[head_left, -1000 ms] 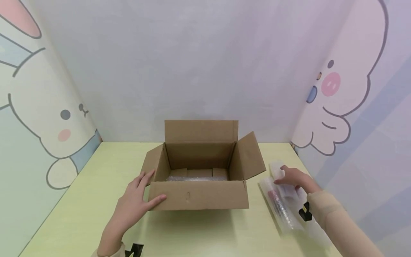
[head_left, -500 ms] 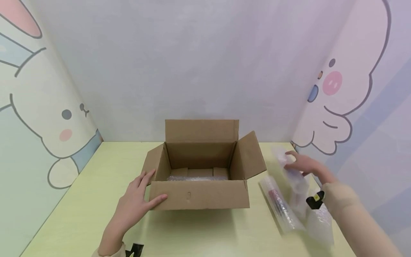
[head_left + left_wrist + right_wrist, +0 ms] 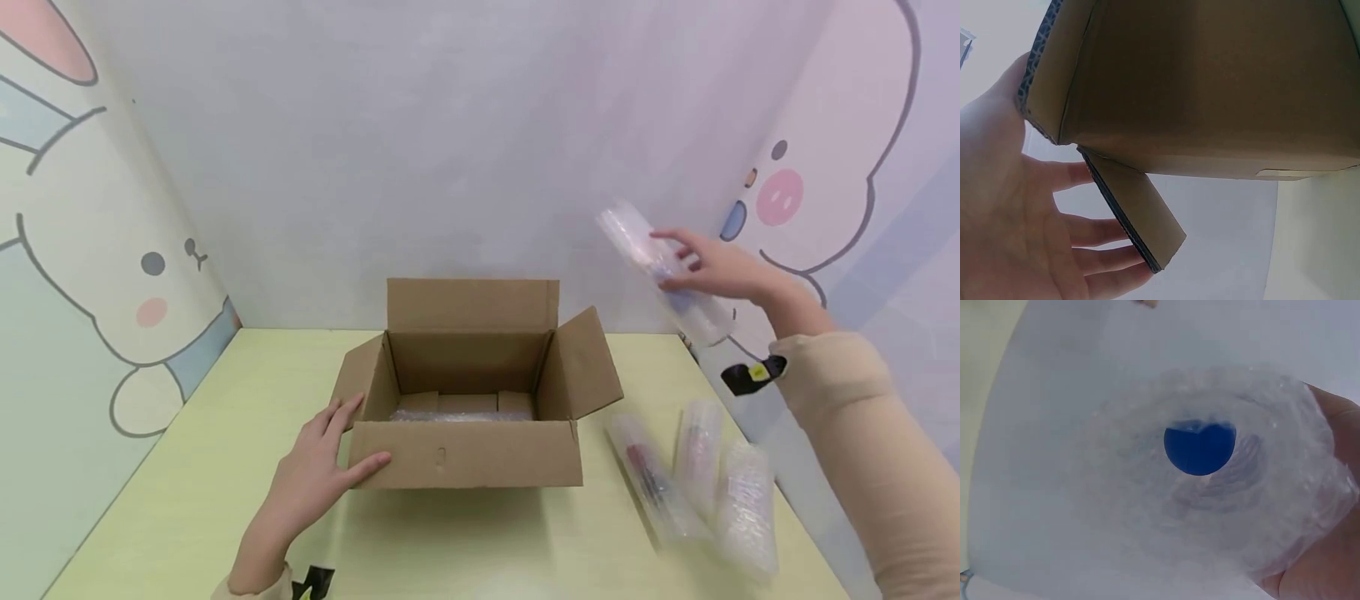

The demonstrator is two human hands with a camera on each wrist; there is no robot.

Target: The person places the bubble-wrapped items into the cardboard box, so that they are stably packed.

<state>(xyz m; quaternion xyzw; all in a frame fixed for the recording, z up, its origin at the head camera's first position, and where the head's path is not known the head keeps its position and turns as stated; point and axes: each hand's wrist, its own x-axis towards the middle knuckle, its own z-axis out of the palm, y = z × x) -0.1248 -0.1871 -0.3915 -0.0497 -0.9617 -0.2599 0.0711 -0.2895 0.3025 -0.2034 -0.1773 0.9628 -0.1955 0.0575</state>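
Note:
My right hand (image 3: 720,268) grips a roll of bubble wrap (image 3: 633,236), raised and tilted above the table at the right. A round blue end (image 3: 1200,450) shows inside that roll in the right wrist view; what is wrapped cannot be made out. An open cardboard box (image 3: 465,454) stands mid-table with its flaps spread. At its near left corner rests my left hand (image 3: 309,467), the thumb on the front flap and straight fingers along the left flap (image 3: 1138,209). Inside the box, bubble wrap (image 3: 461,417) is partly visible over the front edge.
Right of the box lie three more bubble-wrapped rolls: one with something red and dark inside (image 3: 651,483), a pinkish one (image 3: 699,454) and a whitish one (image 3: 747,504). The pale yellow table (image 3: 187,467) meets a back wall (image 3: 480,150) and printed side walls.
My right hand has lifted one wrapped roll off the group at the right and carried it up toward the back wall. The left hand and the box stay put.

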